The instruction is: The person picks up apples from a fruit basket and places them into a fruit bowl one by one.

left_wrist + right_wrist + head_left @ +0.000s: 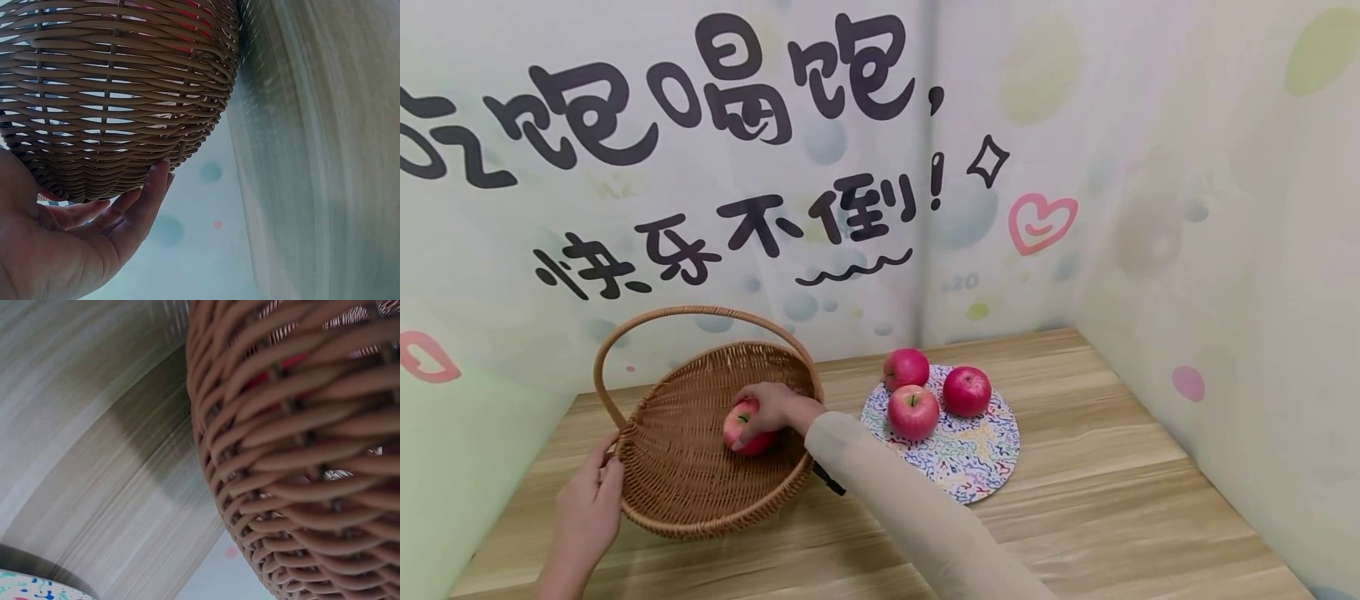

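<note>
A brown wicker basket [673, 462] with an arched handle [703, 310] stands on the left of the table, its hollow facing the head camera. My left hand [586, 507] holds its left rim; in the left wrist view the fingers [147, 203] curl against the woven side. Inside the basket, my right hand [775, 406] grips a red apple [758, 444] from above, by the inner wall. The right wrist view has only the basket's outer weave [300, 450] up close, with red glimpsed through it; the hand itself is hidden there.
Right of the basket lies a round, colourfully speckled mat [985, 471] with three red apples: a rear one [906, 368], a front one [913, 414] and a right one [967, 392]. The wooden table [1120, 475] meets printed walls [1150, 250] at the back and right.
</note>
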`<state>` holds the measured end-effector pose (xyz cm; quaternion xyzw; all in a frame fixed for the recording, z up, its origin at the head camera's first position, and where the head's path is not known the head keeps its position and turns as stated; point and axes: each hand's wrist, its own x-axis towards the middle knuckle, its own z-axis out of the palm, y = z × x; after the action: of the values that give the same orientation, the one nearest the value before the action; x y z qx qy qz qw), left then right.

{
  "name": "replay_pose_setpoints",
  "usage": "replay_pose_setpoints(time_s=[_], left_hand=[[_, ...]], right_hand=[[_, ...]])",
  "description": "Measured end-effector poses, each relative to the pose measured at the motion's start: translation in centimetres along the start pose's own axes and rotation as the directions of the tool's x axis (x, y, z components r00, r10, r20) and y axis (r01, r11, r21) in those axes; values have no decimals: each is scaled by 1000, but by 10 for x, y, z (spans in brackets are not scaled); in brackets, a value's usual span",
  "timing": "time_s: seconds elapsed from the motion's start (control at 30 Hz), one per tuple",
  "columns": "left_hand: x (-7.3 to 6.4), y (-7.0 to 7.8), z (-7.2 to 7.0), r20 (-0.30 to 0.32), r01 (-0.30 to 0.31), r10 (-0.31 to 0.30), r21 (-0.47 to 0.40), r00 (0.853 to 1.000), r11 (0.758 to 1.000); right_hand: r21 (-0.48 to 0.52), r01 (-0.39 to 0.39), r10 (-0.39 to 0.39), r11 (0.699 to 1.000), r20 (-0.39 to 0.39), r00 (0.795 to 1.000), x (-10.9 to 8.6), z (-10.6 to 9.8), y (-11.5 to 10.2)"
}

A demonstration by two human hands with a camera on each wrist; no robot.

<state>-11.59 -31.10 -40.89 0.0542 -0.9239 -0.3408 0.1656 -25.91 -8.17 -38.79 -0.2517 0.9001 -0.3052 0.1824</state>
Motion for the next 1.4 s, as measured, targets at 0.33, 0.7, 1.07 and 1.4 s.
replay_pose_setpoints(time_s=[0.33, 0.7, 1.07, 1.4], left_hand=[[1, -1, 1, -6, 4, -3, 15, 1000, 1000], [1, -2, 0, 3, 12, -12, 22, 1000, 1000], [2, -3, 1, 1, 22, -22, 21, 1000, 1000], [2, -1, 1, 11, 27, -27, 31, 1000, 999]], right_hand=[[13, 2, -2, 1000, -8, 1000, -4, -1, -2], [10, 4, -4, 1000, -28, 1000, -9, -2, -4], [62, -1, 5, 998, -66, 998, -17, -2, -13], [78, 25, -18, 997, -85, 996, -22, 1, -15]])
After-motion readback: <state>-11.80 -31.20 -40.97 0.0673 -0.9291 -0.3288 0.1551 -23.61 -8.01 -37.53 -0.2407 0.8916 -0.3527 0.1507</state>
